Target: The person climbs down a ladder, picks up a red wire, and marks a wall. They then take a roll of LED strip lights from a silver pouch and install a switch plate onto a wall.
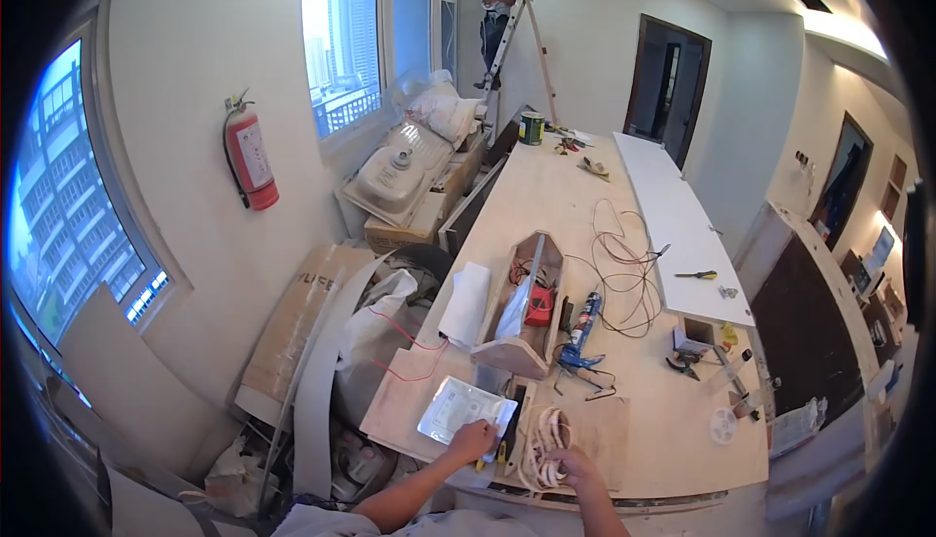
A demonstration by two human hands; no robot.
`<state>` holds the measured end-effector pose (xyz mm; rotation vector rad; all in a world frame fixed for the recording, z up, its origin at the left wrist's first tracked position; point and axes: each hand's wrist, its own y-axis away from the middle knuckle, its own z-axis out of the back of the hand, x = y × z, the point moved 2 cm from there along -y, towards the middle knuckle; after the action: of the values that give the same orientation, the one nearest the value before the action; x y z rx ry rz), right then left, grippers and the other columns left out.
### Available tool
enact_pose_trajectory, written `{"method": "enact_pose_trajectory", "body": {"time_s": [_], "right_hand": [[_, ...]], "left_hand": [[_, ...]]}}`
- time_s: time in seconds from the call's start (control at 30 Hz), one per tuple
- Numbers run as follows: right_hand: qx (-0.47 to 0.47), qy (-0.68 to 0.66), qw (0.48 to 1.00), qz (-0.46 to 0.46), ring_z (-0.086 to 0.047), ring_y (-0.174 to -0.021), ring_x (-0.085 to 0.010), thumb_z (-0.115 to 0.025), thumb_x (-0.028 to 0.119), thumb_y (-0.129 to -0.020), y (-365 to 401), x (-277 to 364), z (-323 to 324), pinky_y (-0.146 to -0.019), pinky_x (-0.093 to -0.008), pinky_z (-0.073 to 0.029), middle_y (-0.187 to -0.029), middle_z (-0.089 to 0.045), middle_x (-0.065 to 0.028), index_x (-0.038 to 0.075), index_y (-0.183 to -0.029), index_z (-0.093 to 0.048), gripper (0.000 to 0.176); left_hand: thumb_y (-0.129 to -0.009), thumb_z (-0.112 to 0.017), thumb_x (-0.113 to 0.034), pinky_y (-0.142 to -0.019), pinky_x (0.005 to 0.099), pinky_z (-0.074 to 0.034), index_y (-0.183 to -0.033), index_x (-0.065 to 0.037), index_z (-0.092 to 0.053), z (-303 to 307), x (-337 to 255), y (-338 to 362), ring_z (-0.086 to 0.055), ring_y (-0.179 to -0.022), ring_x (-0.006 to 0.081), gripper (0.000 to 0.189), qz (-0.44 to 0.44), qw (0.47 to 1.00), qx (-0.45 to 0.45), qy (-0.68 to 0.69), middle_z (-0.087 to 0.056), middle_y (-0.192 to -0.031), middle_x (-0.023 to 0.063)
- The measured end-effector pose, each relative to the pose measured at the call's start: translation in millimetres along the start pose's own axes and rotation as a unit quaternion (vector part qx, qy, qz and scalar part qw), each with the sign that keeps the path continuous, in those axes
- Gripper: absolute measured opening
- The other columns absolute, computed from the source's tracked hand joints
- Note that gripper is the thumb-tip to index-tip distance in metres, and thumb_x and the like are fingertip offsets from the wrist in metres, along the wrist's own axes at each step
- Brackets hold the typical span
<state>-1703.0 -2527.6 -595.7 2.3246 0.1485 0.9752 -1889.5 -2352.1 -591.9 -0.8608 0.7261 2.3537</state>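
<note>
At the near end of the wooden worktable, my left hand (474, 440) is at the lower right corner of a shiny silver packet (466, 410). Its fingers are curled, and what they hold, if anything, is hidden. Yellow-and-black hand tools (502, 451) lie just beside that hand. My right hand (575, 466) closes on the right side of a coil of cream-coloured cable (542, 451), which lies on the board. Behind the coil are a blue caulking gun (577, 347) with a cartridge and a wooden tool box (517, 354) holding a red tool.
Loose thin wire (624, 288) sprawls over the tabletop (531, 200). A white panel (682, 235) runs along the right side. Cartons (302, 313) and a sink (398, 176) line the left wall. Far back, a person (500, 0) stands on a stepladder (512, 38).
</note>
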Motion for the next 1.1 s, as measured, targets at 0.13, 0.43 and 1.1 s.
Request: {"method": "enact_pose_trajectory", "body": {"time_s": [0.13, 0.43, 1.1], "right_hand": [[0.009, 0.01, 1.0, 0.011, -0.069, -0.076, -0.028, -0.062, -0.002, -0.074, 0.4, 1.1, 5.7, -0.067, -0.0447, -0.058, -0.09, -0.068, -0.017, -0.003, -0.109, -0.059, 0.036], [0.056, 0.005, 0.998, 0.018, -0.068, -0.078, -0.0277, -0.061, -0.005, -0.073, -0.4, -14.2, -4.1, -0.07, -0.0418, -0.058, -0.093, -0.066, -0.0174, -0.003, -0.114, -0.056, 0.042], [-0.016, 0.093, 0.995, -0.024, -0.065, -0.079, -0.0215, -0.057, -0.005, -0.074, 13.9, -4.9, -30.3, -0.068, -0.0374, -0.057, -0.093, -0.064, -0.009, 0.003, -0.119, -0.053, 0.046]], "left_hand": [[-0.085, -0.059, -0.05, -0.082, 0.0477, -0.05, -0.107, -0.002, -0.055, 10.3, -45.6, 23.4, -0.064, -0.095, 0.0373, 0.053, 0.023, 0.991, 0.014, -0.129, -0.066, -0.101, 0.0191], [-0.084, -0.063, -0.042, -0.08, 0.0463, -0.05, -0.097, -0.004, -0.064, -1.8, -14.9, 3.4, -0.064, -0.094, 0.0359, 0.04, -0.007, 0.998, -0.014, -0.054, -0.067, -0.093, 0.0192], [-0.077, -0.061, -0.025, -0.058, 0.0407, -0.049, -0.073, 0.0, -0.065, -1.8, 24.8, -13.9, -0.063, -0.055, 0.0263, 0.026, -0.025, 0.996, -0.009, 0.091, -0.063, -0.063, 0.0162]]}}
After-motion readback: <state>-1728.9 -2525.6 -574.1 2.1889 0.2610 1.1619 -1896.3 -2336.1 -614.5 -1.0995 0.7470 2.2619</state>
